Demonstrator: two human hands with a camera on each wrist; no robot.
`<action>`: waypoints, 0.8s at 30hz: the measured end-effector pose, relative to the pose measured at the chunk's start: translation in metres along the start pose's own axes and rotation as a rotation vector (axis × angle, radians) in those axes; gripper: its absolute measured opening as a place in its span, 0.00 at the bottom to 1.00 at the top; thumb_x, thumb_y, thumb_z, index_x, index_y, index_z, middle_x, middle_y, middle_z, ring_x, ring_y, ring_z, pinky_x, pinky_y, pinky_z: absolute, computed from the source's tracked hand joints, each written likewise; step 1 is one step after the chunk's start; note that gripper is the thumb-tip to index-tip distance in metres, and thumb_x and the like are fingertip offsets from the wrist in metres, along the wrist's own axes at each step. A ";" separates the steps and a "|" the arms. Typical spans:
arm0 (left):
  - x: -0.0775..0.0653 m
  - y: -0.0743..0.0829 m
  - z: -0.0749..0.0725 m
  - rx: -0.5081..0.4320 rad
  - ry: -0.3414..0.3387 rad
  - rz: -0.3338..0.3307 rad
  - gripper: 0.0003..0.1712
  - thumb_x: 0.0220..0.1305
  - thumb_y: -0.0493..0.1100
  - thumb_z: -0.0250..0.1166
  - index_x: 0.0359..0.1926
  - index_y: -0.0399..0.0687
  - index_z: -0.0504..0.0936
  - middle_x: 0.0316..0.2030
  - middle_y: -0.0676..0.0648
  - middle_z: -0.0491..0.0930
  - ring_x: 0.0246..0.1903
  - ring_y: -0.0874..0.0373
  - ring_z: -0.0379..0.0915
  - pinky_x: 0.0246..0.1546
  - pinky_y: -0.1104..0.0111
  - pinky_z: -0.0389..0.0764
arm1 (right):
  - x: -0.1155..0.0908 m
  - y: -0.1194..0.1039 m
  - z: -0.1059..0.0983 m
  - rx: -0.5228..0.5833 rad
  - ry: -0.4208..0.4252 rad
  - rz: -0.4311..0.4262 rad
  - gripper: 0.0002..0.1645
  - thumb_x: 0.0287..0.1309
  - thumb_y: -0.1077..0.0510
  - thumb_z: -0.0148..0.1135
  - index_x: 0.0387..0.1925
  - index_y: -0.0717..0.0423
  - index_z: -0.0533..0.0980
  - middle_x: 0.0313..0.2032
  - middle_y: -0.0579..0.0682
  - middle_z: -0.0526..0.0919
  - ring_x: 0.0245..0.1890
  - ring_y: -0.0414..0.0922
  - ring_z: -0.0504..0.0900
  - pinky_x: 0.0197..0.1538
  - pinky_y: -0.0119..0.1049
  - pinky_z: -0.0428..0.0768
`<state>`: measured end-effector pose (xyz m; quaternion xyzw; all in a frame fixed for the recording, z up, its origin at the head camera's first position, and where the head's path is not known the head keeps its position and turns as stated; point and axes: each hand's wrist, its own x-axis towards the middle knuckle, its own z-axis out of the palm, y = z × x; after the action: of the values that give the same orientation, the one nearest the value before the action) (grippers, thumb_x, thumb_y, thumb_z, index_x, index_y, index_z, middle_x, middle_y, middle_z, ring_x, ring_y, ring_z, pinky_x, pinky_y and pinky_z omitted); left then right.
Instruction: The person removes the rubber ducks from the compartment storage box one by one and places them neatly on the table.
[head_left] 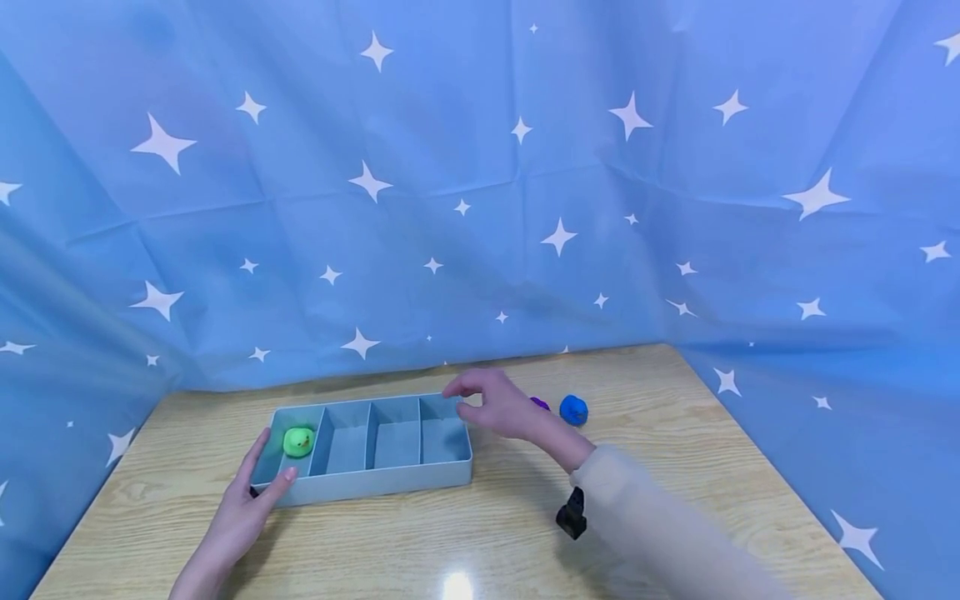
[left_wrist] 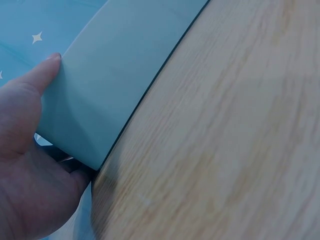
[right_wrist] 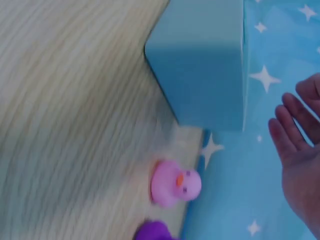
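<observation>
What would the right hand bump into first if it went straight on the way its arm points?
Probably the starry blue curtain: the right hand seems higher than the tray. Depth is unclear, though, so it might brush the tray first.

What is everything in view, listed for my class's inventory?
Tray: 1, blue-grey, on table
Green duck: 1, green, tray's leftmost compartment
Pink duck: 1, pink, near tray's right end
Purple toy: 1, purple, near pink duck
Blue toy: 1, blue, right of purple toy
Table: 1, pale wood, under tray
Backdrop: 1, blue with white stars, behind table
Device: 1, black, by sleeve
Sleeve: 1, off-white, right forearm
Left hand: 1, gripping tray's left end
Right hand: 1, at tray's right end
</observation>
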<state>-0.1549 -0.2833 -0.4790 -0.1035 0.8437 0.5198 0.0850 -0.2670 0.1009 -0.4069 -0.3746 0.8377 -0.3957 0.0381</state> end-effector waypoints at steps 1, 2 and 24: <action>0.000 0.000 -0.001 0.000 0.001 0.002 0.56 0.74 0.66 0.58 0.81 0.68 0.25 0.80 0.36 0.24 0.76 0.29 0.20 0.69 0.29 0.39 | 0.003 -0.001 0.004 0.007 -0.005 -0.025 0.16 0.65 0.67 0.60 0.53 0.63 0.83 0.51 0.53 0.86 0.53 0.55 0.82 0.60 0.51 0.80; -0.001 -0.001 -0.001 0.001 0.002 0.002 0.56 0.74 0.66 0.58 0.81 0.68 0.25 0.80 0.35 0.24 0.76 0.29 0.20 0.69 0.29 0.39 | 0.006 -0.003 0.008 0.017 -0.009 -0.044 0.16 0.65 0.68 0.60 0.53 0.63 0.83 0.51 0.54 0.86 0.52 0.55 0.83 0.59 0.51 0.81; -0.003 -0.004 0.001 -0.005 0.037 0.097 0.55 0.75 0.61 0.59 0.83 0.61 0.30 0.79 0.31 0.30 0.76 0.26 0.26 0.69 0.28 0.41 | 0.041 -0.040 0.069 0.115 -0.058 -0.018 0.15 0.66 0.68 0.61 0.52 0.61 0.84 0.50 0.52 0.87 0.46 0.40 0.83 0.52 0.37 0.83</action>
<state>-0.1512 -0.2841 -0.4817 -0.0721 0.8479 0.5234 0.0439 -0.2476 0.0142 -0.4166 -0.3904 0.8089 -0.4323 0.0801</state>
